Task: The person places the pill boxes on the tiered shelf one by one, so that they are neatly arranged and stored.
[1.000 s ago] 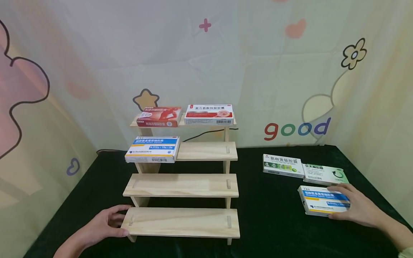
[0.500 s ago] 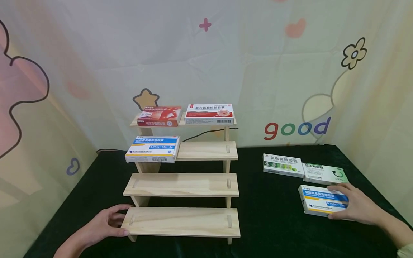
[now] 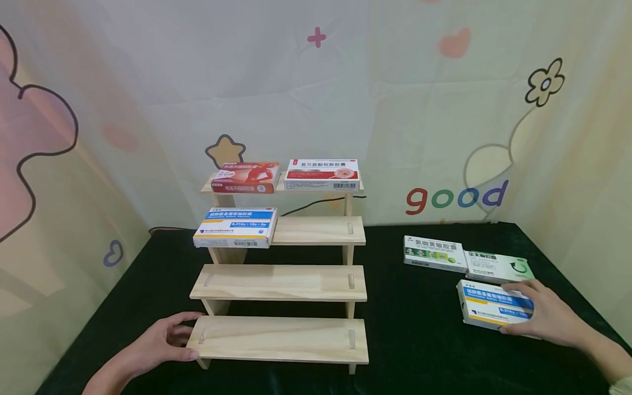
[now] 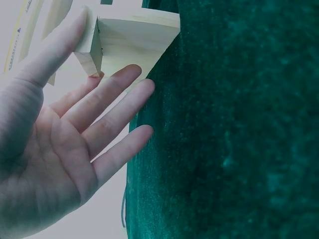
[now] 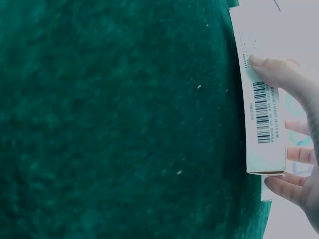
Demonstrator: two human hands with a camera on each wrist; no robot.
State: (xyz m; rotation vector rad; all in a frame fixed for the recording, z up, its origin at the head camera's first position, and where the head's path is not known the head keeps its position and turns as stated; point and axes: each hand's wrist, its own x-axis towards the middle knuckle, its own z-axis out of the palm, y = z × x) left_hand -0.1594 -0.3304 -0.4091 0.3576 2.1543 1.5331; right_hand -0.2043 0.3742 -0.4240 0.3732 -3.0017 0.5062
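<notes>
My left hand (image 3: 153,348) pinches the left end of the lowest step of a pale wooden stepped stand (image 3: 281,339). In the left wrist view the thumb lies along the step's end, and the other fingers spread out below it. At the right, my right hand (image 3: 550,318) grips a white, blue and yellow medicine box (image 3: 494,306) by its right part. The thumb is on the barcoded side of this box, as the right wrist view shows, with fingers along the opposite side. A matching blue-striped medicine box (image 3: 234,227) lies on the stand's second step from the top.
On the top step lie a red medicine box (image 3: 245,178) and a white-and-red one (image 3: 322,174). Two green-and-white medicine boxes, one left (image 3: 434,252) and one right (image 3: 498,267), lie just behind my right hand on the dark green cloth (image 3: 415,329). A printed curtain hangs behind.
The left end of the box in my right hand has risen slightly, while the hand stays in nearly the same place. My left hand keeps its hold on the stand.
</notes>
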